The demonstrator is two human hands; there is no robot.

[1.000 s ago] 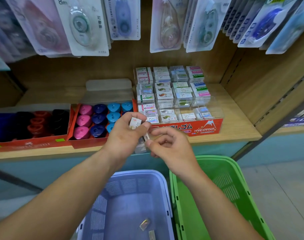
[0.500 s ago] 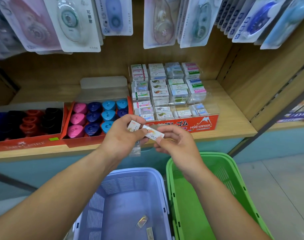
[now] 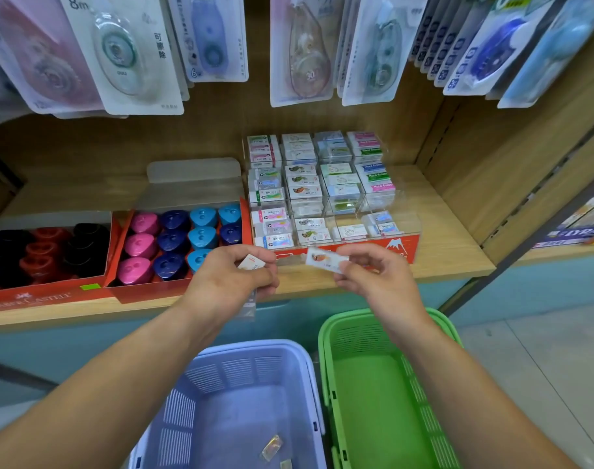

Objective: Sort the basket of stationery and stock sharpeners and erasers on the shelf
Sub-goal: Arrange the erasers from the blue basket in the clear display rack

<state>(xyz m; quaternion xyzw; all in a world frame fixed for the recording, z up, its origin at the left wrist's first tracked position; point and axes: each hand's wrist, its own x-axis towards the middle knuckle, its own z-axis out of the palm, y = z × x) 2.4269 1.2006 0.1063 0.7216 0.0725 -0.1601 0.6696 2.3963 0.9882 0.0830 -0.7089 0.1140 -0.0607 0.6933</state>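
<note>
Head view, looking down at both my hands in front of the wooden shelf (image 3: 452,247). Left hand (image 3: 226,282): fingers curled, thumb and forefinger pinching a small white eraser (image 3: 251,264) with a red mark on the wrapper; only its top corner shows. Something clear sticks out below that hand (image 3: 250,308), can't tell what it is. Right hand (image 3: 381,282): fingers curled, fingertips pinching a second eraser (image 3: 326,259), white sleeve with an orange picture, held roughly level. Hands are near each other, not touching. Both erasers are in the air just in front of the shelf's front edge, below the red-fronted eraser display (image 3: 395,247).

The display has clear compartments in stepped rows, stacked with wrapped erasers (image 3: 304,184); the front-row compartments look only partly filled. Just left of it, touching, is an open red sharpener box (image 3: 143,292) with pink, dark blue and light blue sharpeners (image 3: 173,240) in rows. Further left is another red box (image 3: 35,299), Faber-Castell lettering, with red and black sharpeners, blurred.

Correction tape packs (image 3: 126,52) hang on the back wall above.

Below my arms: purple basket (image 3: 234,350) with two small wrapped pieces (image 3: 271,447) on its floor near the bottom edge, too small to tell what they are. Green basket (image 3: 322,336) is right beside it, rims touching or nearly so.
</note>
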